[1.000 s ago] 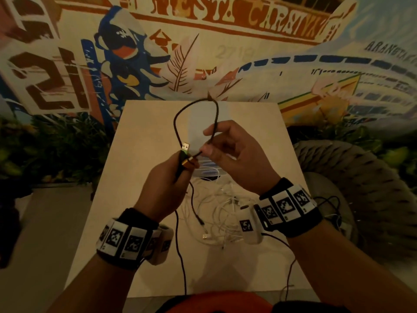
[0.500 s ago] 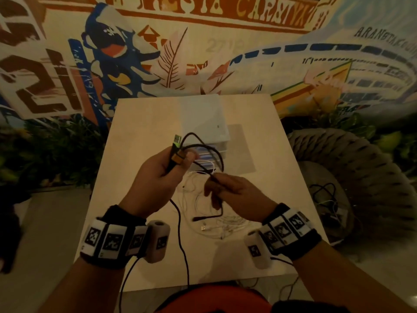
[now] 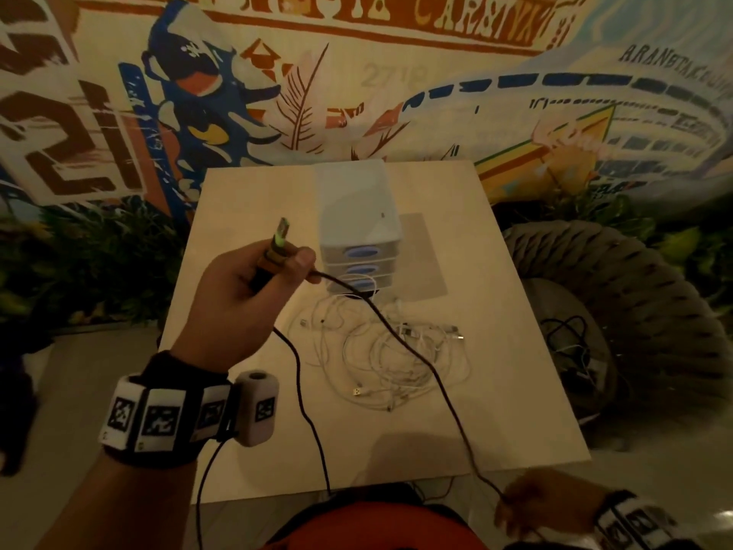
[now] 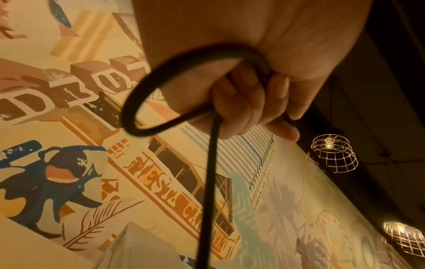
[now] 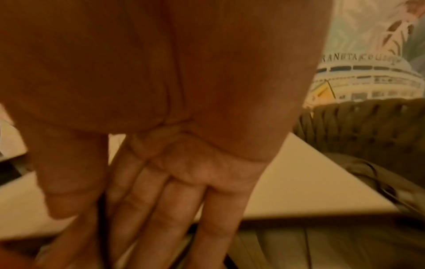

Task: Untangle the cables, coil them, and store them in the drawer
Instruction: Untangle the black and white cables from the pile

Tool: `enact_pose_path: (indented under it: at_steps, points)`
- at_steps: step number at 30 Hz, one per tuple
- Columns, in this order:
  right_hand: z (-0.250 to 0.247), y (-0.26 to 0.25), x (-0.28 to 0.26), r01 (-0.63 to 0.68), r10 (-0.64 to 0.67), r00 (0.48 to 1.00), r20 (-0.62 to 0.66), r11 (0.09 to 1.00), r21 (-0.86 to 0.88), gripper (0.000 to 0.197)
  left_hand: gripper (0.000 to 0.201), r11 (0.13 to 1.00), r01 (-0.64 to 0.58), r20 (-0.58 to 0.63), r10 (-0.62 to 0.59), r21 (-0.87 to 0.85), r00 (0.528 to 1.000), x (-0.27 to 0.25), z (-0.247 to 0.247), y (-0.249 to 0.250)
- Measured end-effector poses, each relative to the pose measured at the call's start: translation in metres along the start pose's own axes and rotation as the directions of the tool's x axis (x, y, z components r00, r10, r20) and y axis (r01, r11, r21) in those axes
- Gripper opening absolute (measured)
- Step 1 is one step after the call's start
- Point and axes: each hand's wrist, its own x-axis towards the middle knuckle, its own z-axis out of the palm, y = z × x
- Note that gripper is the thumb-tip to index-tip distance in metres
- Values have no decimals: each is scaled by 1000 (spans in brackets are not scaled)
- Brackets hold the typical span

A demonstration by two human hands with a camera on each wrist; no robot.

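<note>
My left hand is raised over the table, fingers curled round the black cable just below its USB plug, which points up. In the left wrist view the cable bends in a loop out of the left hand. From there it runs taut down to my right hand beyond the table's near edge. The right hand pinches it between the thumb and nearly straight fingers. A tangle of white cables lies mid-table. Behind it stands a white drawer unit, drawers closed.
A woven chair stands right of the table, with dark cables on its seat. A painted wall is close behind the table. Plants fill the left side. Wire-cage lamps hang overhead.
My right hand slid along the black cable from near the left hand down past the table's near edge. The cable's loops are pulled out into a straight run. The left hand kept hold of the plug end.
</note>
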Motion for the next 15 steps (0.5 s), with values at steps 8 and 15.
enact_pose_path:
  at_steps: [8, 15]
  points:
    - [9, -28, -11, -48, -60, 973, -225, 894, -446, 90, 36, 994, 105, 295, -112, 40, 949, -6, 23, 7]
    - [-16, -203, -61, 592, -684, 555, -473, 725, -353, 51, 42, 974, 190, 446, -118, -121, 887, -7, 51, 12]
